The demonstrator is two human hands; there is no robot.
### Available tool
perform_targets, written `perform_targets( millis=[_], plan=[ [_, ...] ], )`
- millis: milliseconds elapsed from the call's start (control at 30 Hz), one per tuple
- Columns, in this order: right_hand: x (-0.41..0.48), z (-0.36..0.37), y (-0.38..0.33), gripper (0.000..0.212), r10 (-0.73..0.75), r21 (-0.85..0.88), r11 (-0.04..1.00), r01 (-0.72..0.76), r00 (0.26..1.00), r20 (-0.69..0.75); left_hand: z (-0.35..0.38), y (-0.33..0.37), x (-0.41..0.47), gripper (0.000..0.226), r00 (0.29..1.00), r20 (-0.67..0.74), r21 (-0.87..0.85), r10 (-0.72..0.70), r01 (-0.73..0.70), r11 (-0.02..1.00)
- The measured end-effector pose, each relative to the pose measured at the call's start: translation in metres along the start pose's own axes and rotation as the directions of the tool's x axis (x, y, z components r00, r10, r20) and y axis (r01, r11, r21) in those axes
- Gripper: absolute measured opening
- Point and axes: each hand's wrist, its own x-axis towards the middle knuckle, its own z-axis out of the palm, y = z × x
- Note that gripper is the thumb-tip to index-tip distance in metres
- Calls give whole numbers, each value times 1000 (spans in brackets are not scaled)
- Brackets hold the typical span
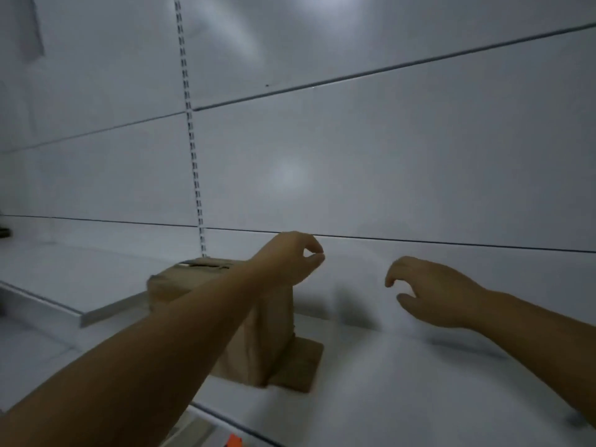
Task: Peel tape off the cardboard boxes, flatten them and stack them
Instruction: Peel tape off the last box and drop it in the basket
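1. Lowest in view, an orange object (233, 441) pokes in at the bottom edge, cut off and too blurred to name.
2. Bare and sleeveless, the left forearm (154, 346) runs as one long diagonal from the bottom-left corner up toward the middle, crossing in front of the box.
3. Behind that arm a brown cardboard box (258, 346) stands on the white shelf (419, 382), left of centre. Its long axis seems to run from the near corner back toward the far left, though the arm hides much of that side. Its matte card is creased, and a seam shows along the top.
4. One cardboard flap (300, 366) lies flat on the shelf at the foot of the box, pointing right.
5. Just past the box's top right edge, the left hand (290, 258) hangs in the air with its wrist bent. Thumb and forefinger tips meet in a small ring; whether anything thin is pinched there I cannot tell.
6. Well apart to the right, the right hand (432, 291) hovers palm down above the shelf, fingers loosely curled and parted from the thumb, holding nothing.
7. Smooth and faintly glossy, the shelf carries soft shadows under both hands.
8. Farthest back, the white back panel (387, 156) is crossed by dark horizontal seams, and a slotted upright (192, 140) runs down it.
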Motion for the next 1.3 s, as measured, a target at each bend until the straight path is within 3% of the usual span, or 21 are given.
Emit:
perform_targets(
  millis=[100,200,300,400,533,633,767,867,967,1067,1133,1200,1233,1300],
  plan=[
    [43,14,-60,35,-122,198,970,138,988,-92,-28,-62,-27,25,981,-121,-26,-151,148,989],
    [78,18,-113,45,-134,357,918,176,981,-139,-30,-110,-53,35,973,-56,107,-225,230,967],
    [107,28,-139,40,-113,423,900,106,994,-8,-15,-130,-66,39,987,-55,177,-151,158,971],
    [117,32,-143,30,-47,486,873,43,999,-4,-14,-135,-67,38,994,-87,181,-63,78,980],
    [119,24,-141,36,9,546,837,-48,997,75,-14,-143,-68,37,997,-75,130,5,4,992],
    [116,19,-139,47,30,541,833,-112,987,159,-13,-142,-74,49,991,-116,116,68,-54,992],
    [113,7,-142,50,4,477,876,-65,992,128,-15,-142,-82,48,983,-162,64,85,-75,995],
    [112,-2,-149,39,-78,211,976,62,994,70,-17,-144,-84,37,983,-169,74,74,-62,995],
    [110,0,-158,46,-185,-5,983,186,982,23,-19,-143,-89,39,973,-226,36,55,-48,998],
    [106,5,-160,44,-263,-120,961,248,957,-125,-24,-138,-94,41,947,-313,1,76,-80,997],
    [104,2,-156,33,-272,-184,958,219,897,-350,-29,-132,-95,43,919,-380,11,108,-112,994],
    [102,-5,-149,45,-69,4,996,92,773,-630,-32,-123,-99,41,881,-441,5,170,-187,982],
    [102,-11,-143,49,49,138,988,73,696,-717,-30,-118,-102,37,851,-479,18,217,-237,971],
    [97,-32,-133,47,121,231,966,115,588,-800,-19,-109,-109,28,773,-542,84,331,-343,936]
  ],
)
